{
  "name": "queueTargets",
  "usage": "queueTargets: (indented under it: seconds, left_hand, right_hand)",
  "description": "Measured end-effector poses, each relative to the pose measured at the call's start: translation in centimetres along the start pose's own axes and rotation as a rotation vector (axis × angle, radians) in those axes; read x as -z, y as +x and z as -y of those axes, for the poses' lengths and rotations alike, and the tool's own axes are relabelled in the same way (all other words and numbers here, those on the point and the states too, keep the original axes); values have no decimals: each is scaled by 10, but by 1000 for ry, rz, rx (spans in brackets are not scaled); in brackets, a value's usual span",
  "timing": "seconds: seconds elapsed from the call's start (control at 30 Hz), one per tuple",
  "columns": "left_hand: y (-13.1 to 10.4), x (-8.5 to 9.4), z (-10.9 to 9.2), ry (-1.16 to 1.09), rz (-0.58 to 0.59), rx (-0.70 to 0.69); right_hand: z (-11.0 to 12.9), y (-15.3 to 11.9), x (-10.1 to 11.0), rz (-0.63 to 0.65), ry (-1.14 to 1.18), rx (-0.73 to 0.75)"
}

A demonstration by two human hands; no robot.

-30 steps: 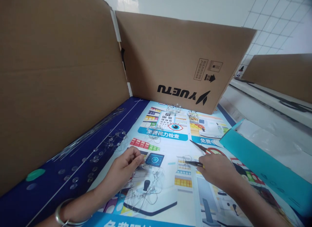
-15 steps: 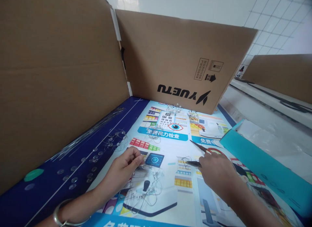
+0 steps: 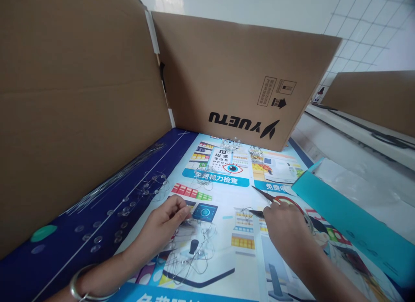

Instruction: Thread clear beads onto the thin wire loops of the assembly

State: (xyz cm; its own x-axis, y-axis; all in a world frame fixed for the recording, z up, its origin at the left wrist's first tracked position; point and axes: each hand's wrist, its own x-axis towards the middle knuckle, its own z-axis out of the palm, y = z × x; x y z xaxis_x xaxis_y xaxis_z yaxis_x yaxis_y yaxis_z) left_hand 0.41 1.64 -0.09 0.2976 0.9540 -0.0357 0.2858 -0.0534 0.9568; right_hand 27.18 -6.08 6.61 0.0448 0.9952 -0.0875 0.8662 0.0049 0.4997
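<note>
The person's left wrist has a shiny, silver bangle [image 3: 78, 284] on it. It is round and smooth, with a small gap near the bottom. Both arms are bare, with no sleeves in sight.

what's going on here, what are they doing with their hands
A person's left hand has its fingertips pinched together by a tangle of wire with clear beads on it; what is between them is too small to tell. The right hand holds a dark pointed tool, with what look like red-handled scissors beside it. Loose beads lie on the dark blue strip to the left, and a teal box sits to the right.
</note>
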Motion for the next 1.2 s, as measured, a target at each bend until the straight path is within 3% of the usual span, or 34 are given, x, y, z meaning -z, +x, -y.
queueTargets:
  seconds: [0.57, 0.97, 1.2]
  left_hand:
    - [0, 0, 0, -2, 13, 7]
    - [0, 0, -1, 15, 17, -16]
    - [0, 1, -1, 19, 20, -24]
  right_hand:
    - [-5, 4, 1, -14, 89, 57]
    - [-16, 1, 9, 265, 203, 138]
    - [-31, 4, 1, 249, 225, 176]
